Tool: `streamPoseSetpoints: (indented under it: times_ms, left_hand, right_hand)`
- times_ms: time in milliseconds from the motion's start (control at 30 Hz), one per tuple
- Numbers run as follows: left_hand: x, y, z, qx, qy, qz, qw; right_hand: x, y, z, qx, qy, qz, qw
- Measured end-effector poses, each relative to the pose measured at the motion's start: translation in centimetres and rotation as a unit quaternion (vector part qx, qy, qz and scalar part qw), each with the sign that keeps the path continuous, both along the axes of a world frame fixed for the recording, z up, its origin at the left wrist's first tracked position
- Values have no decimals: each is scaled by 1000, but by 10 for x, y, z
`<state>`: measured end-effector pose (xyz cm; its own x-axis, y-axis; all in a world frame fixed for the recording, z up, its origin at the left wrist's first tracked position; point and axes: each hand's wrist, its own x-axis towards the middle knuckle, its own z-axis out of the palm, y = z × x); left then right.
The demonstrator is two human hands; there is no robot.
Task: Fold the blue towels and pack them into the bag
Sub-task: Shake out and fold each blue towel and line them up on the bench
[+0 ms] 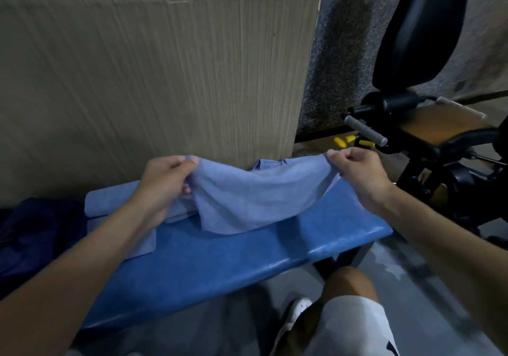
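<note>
Together, left hand [162,182] and right hand [360,177] pinch 1 blue towel [247,201].

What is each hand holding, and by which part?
One blue towel, held by both: the left hand pinches its upper left corner, the right hand its upper right corner. The middle sags over the bench.
</note>
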<state>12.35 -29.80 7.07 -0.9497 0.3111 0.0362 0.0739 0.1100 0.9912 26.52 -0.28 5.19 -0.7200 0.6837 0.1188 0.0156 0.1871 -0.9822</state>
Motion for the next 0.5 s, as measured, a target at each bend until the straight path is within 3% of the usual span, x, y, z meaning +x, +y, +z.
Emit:
streamPoseSetpoints:
  times_ms: [233,500]
  left_hand:
    - [-16,-22,34,-12,73,26,997]
    - [-5,-30,62,0,133,25,991]
  right_hand:
    - [11,-7,51,-74,50,16,996]
    - [35,-28,77,-33,51,-55,997]
